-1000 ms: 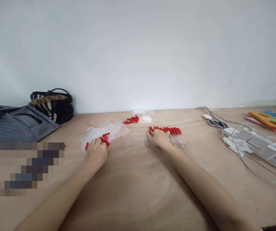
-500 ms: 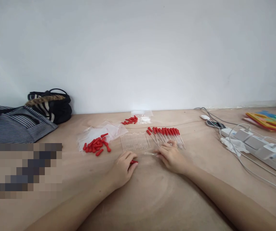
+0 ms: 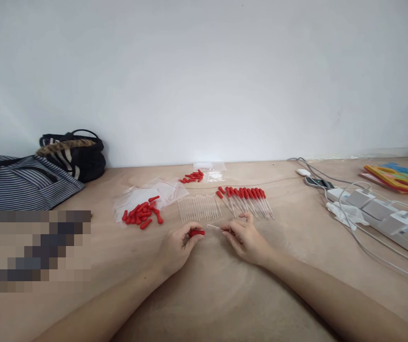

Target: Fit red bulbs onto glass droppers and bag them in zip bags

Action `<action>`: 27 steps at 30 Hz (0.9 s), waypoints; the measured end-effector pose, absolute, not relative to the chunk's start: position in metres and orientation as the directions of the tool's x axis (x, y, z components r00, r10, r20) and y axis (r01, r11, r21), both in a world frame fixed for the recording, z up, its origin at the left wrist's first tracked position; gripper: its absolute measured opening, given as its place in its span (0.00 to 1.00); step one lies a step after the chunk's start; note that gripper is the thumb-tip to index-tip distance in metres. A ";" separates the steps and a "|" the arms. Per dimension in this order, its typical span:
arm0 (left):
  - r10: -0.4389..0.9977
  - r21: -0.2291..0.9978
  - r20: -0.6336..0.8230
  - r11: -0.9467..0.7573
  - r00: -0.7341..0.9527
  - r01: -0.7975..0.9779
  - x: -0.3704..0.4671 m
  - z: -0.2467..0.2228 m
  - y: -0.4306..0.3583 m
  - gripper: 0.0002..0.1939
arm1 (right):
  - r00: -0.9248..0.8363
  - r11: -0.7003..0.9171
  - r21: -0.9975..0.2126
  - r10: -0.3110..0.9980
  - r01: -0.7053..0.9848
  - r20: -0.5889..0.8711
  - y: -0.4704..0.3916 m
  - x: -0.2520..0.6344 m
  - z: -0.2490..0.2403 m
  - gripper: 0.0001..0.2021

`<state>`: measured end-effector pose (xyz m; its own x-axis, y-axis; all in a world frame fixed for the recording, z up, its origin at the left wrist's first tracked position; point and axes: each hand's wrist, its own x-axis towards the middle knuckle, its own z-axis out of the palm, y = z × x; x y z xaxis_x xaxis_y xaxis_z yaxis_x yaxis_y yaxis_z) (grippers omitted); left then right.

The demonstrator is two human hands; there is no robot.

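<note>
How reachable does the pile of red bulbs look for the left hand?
Probably yes: nothing visible stands between the left hand and the pile, though that hand holds a bulb.

Diffuse lt, soft detail

Mod. bright, even lt. Wall (image 3: 204, 90) brightest ctr, dimmer twd corners. Faint shadows under arms (image 3: 303, 273) on near bench (image 3: 303, 228). Glints on far clear packet (image 3: 215, 175). Clear tubes (image 3: 200, 208) low-contrast, soft. R edge stretched; pixelated patch (image 3: 50, 247) at L.

A plain, pale grey-white wall (image 3: 204, 85) spans the far side, evenly lit, with a faint lighter slant at left. The brown table (image 3: 314, 237) reaches it, its top softly mottled; along the far right edge lies perhaps clear film (image 3: 346, 156).
</note>
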<state>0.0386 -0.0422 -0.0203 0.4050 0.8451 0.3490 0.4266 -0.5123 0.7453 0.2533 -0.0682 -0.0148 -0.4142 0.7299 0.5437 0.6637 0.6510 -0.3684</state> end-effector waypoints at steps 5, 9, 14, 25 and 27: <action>0.876 0.840 0.333 -0.443 0.347 0.312 0.040 -0.023 -0.043 0.09 | -0.429 0.676 -0.360 0.707 0.643 0.561 -0.072 0.247 -0.015 0.08; 0.883 0.855 0.344 -0.435 0.321 0.282 0.042 -0.022 -0.043 0.07 | -0.439 0.690 -0.351 0.694 0.633 0.571 -0.072 0.246 -0.015 0.09; 0.891 0.865 0.353 -0.427 0.284 0.264 0.043 -0.022 -0.042 0.06 | -0.417 0.689 -0.356 0.689 0.631 0.593 -0.073 0.246 -0.014 0.11; 0.893 0.879 0.348 -0.417 0.285 0.231 0.043 -0.029 -0.041 0.09 | -0.422 0.719 -0.334 0.651 0.610 0.631 -0.075 0.243 -0.018 0.10; 0.888 0.872 0.359 -0.429 0.289 0.235 0.041 -0.032 -0.041 0.09 | -0.428 0.728 -0.321 0.639 0.606 0.639 -0.074 0.243 -0.019 0.10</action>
<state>0.0412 -0.0408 -0.0322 0.2890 0.8876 0.3586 0.2349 -0.4289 0.8723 0.2429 -0.0742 -0.0189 -0.4281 0.6387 0.6394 0.6059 0.7278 -0.3213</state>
